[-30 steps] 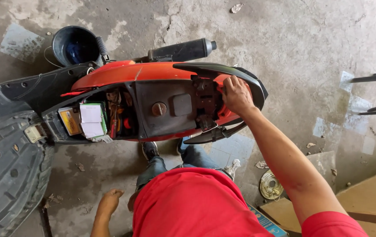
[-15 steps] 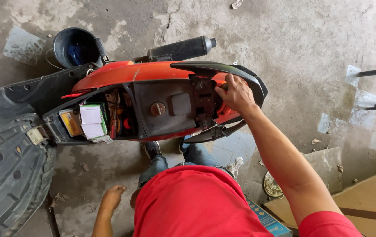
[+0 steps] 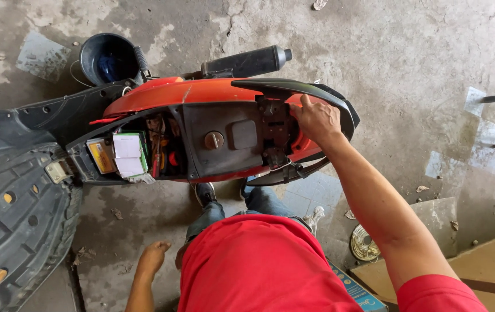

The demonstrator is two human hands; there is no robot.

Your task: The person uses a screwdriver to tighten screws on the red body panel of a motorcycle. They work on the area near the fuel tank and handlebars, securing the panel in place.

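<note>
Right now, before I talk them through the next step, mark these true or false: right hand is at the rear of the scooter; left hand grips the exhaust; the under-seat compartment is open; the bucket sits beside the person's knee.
1. The right hand is at the rear of the orange scooter: true.
2. The left hand grips the exhaust: false, it hangs low near the floor, holding nothing.
3. The under-seat compartment is open: true.
4. The bucket sits beside the knee: false, it stands beyond the scooter.
</note>
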